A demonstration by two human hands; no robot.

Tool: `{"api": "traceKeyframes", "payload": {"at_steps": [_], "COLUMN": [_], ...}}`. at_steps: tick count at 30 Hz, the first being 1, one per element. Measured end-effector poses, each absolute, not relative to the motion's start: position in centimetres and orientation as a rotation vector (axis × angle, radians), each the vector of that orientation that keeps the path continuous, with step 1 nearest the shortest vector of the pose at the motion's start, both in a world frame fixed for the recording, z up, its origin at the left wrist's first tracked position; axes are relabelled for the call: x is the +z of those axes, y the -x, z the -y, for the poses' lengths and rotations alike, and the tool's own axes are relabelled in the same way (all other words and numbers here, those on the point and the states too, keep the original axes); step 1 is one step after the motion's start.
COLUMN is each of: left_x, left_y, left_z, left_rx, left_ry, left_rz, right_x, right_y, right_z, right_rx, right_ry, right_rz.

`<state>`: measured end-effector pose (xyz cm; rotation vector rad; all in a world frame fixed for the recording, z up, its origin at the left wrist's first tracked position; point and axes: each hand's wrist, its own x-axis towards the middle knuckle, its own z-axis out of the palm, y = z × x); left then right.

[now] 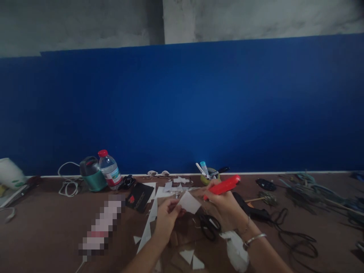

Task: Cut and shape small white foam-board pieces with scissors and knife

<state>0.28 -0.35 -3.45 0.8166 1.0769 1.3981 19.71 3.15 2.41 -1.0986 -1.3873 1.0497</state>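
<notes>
Item: white paper piece (190, 203), roughly square, held over the middle of the desk (51, 227). One corner points to the desk's back edge; sides near equal, no clear long axis.

Left hand (167, 217): pinching the paper by its left corner, thumb against fingers.

Right hand (221, 201): wrapped around a red tool (226, 185), type unclear; long axis slants from near the paper toward the back right corner. Contact with paper: cannot tell.

Step, as judged: tool brought to paper. Next move calls for a steady pinch and careful tip placement.
</notes>
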Motion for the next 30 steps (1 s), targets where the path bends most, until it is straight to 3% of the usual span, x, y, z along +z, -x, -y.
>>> {"api": "traceKeyframes", "payload": {"at_steps": [11,30], "left_x": [-4.1,-3.9], "left_y": [-0.1,-0.2], "left_z": [0.0,0.2], "left_rx": [1.500,1.462], "left_ry": [-0.717,-0.781], "left_rz": [-1.016,-0.975], "right_x": [0.7,-2.1], "right_y": [-17.8,-15.2], "right_z": [-2.9,-2.2], "right_rx": [0.825,0.782], "right_ry": [1.146,1.064], "right_rz": [1.311,1.407]}}
